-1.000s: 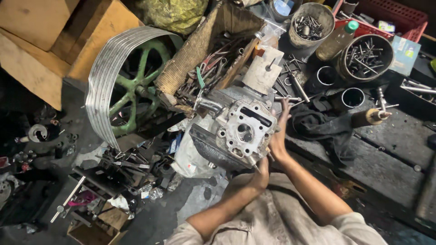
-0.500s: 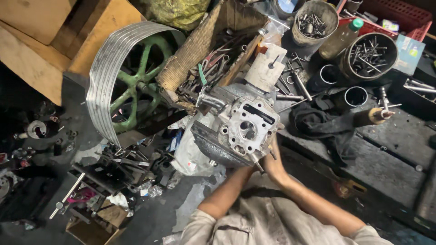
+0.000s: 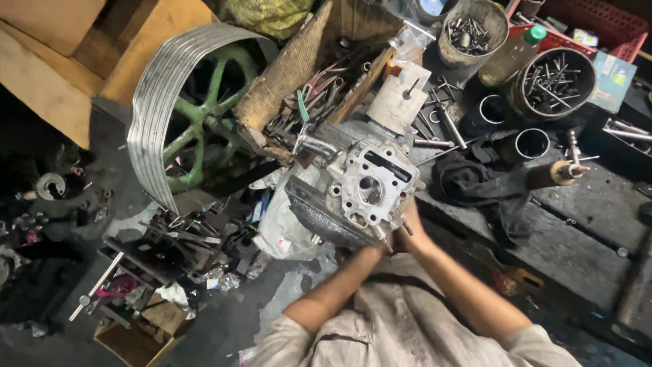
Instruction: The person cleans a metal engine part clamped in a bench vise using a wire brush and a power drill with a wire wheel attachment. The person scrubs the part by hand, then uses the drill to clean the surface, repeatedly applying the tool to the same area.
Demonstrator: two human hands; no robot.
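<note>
1. The engine head (image 3: 370, 190), a grey cast block with one round bore and a slot in its top face, sits at the near edge of the dark bench (image 3: 598, 204), just in front of the person's chest.
2. Both hands meet at its near lower corner. The right hand (image 3: 411, 234) presses against that edge; the left hand (image 3: 372, 250) is tucked beneath it. The fingers of both are mostly hidden behind the casting, so I cannot tell whether they are clenched on it or only bracing it.
3. To handle it well, I judge the weight should be kept low and close to the body, with palms under solid metal, not on the thin studs sticking out at the corner.
4. A tilted casting this heavy could slide off the edge, so a steady two-sided hold matters.
5. Counts: one head, one green pulley wheel (image 3: 197, 122) with a grooved silver rim to the left, two round tins (image 3: 553, 81) of bolts at the back, two empty metal rings (image 3: 532, 143), one green-capped bottle (image 3: 516, 51), one black rag (image 3: 475, 180).
</note>
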